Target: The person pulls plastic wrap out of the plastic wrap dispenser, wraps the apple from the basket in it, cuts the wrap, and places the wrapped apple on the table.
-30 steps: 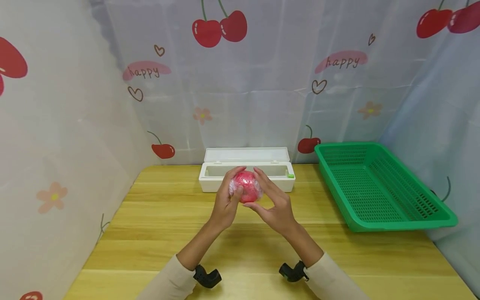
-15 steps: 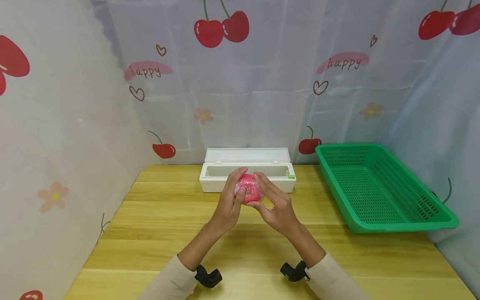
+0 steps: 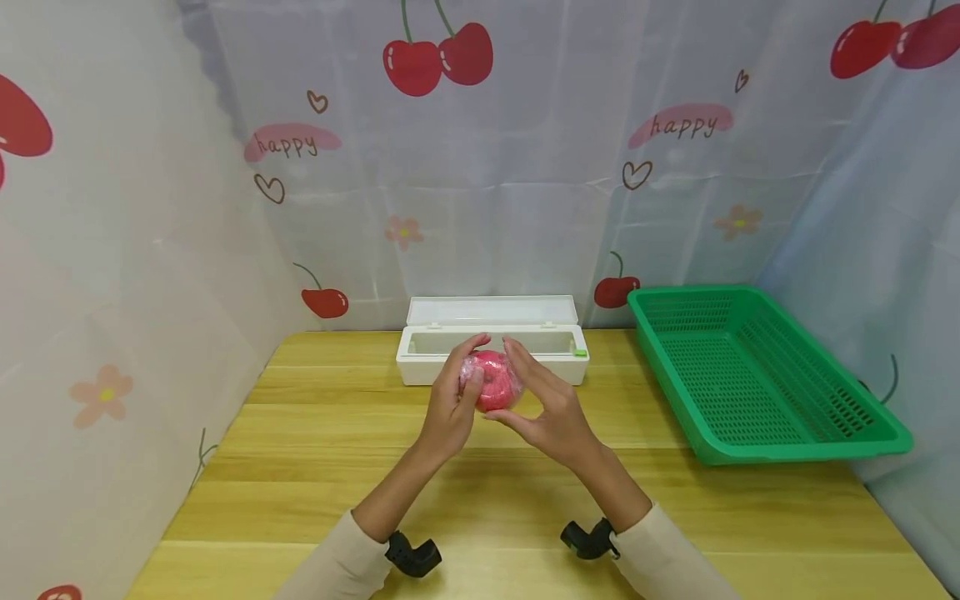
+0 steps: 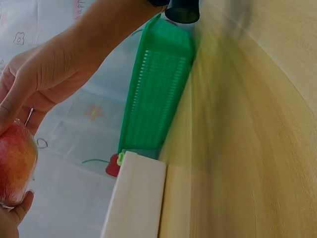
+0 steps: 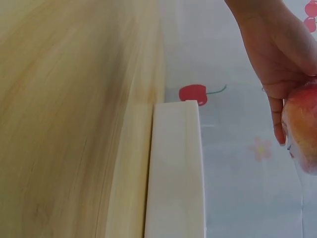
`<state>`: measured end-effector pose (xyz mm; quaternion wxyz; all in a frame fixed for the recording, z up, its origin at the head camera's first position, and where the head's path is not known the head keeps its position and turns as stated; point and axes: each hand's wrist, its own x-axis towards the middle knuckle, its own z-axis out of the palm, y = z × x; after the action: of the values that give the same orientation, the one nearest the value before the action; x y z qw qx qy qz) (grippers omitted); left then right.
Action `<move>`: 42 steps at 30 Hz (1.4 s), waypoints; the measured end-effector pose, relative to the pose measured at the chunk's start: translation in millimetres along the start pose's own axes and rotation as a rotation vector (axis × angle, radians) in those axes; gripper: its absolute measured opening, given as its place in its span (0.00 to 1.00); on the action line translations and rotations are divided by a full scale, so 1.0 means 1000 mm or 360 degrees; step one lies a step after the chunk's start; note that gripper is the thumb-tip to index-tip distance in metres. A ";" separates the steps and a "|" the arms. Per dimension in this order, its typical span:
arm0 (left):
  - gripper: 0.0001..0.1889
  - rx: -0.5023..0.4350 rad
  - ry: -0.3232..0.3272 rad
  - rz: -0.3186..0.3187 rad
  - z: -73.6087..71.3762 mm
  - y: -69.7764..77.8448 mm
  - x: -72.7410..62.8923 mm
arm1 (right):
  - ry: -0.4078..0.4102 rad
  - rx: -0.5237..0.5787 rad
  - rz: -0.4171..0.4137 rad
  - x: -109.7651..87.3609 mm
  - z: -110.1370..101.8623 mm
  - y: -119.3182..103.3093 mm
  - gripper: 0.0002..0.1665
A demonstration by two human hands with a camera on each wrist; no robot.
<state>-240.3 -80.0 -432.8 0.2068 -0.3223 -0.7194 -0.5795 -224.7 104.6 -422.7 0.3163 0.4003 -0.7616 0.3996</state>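
Note:
A red apple (image 3: pixel 497 385) in clear plastic wrap is held up between both hands, above the table and in front of the white box. My left hand (image 3: pixel 448 410) grips its left side, thumb laid over the near face. On the other side, my right hand (image 3: pixel 557 415) holds the apple between thumb below and fingers above. The wrist views show yellow patches on the apple (image 4: pixel 16 161), and the film lies over its skin. Part of the apple (image 5: pixel 303 126) is cut off by the right wrist view's edge.
Behind the hands stands a long white box (image 3: pixel 420 369), its lid (image 3: pixel 491 310) raised and a small green piece at its right end. A green slotted basket (image 3: pixel 750 392) stands at the right of the wooden table (image 3: pixel 322 467). Cherry-print curtains (image 3: pixel 517 233) enclose the table.
The apple has turned a little between the hands, its dimple now facing the head camera. The hands stay in nearly the same place; box and basket stay put.

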 end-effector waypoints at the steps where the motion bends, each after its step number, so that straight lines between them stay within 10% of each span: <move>1: 0.23 -0.0004 -0.0010 -0.0006 0.000 0.001 0.000 | 0.0001 -0.0002 -0.0008 0.000 0.000 0.000 0.57; 19: 0.24 0.0345 -0.0107 0.0059 0.003 0.005 -0.003 | 0.0010 -0.0018 -0.0129 -0.006 0.004 0.004 0.39; 31: 0.19 -0.0046 0.0095 -0.0084 -0.001 0.002 0.000 | 0.0069 0.0028 -0.0098 -0.002 0.008 0.001 0.50; 42: 0.28 -0.0061 -0.0008 -0.0098 -0.006 0.004 0.001 | 0.0094 0.0080 0.0095 -0.003 0.008 0.004 0.57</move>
<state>-238.6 -84.6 -427.5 0.1808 -0.3054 -0.7183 -0.5984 -227.7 100.0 -430.5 0.3165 0.3732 -0.7532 0.4396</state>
